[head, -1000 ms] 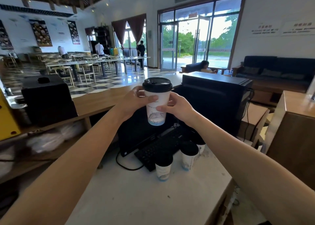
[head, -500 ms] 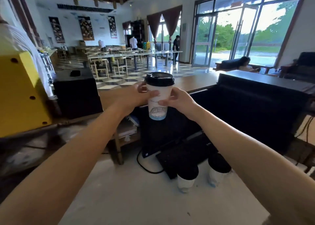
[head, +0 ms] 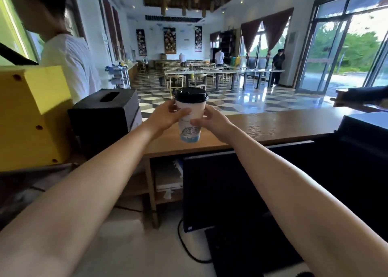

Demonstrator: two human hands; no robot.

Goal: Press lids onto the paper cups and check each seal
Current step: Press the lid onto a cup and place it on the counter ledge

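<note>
A white paper cup (head: 190, 123) with a blue drawing near its base is held upright at arm's length, above the wooden counter. A black lid (head: 191, 95) sits on its rim. My left hand (head: 168, 115) wraps the cup's left side just under the lid. From the right, my right hand (head: 210, 120) grips it with the thumb across the front. The other cups are out of view.
A wooden counter (head: 262, 125) runs across the middle. On it at left stand a black box (head: 105, 117) and a yellow box (head: 31, 112). A person in a white shirt (head: 71, 58) stands at far left. A black monitor back (head: 241, 182) is below.
My view has swung left and upward; the cups on the white worktop have dropped out of sight. Both hands keep the lidded cup, now held over the wooden counter's left part.
</note>
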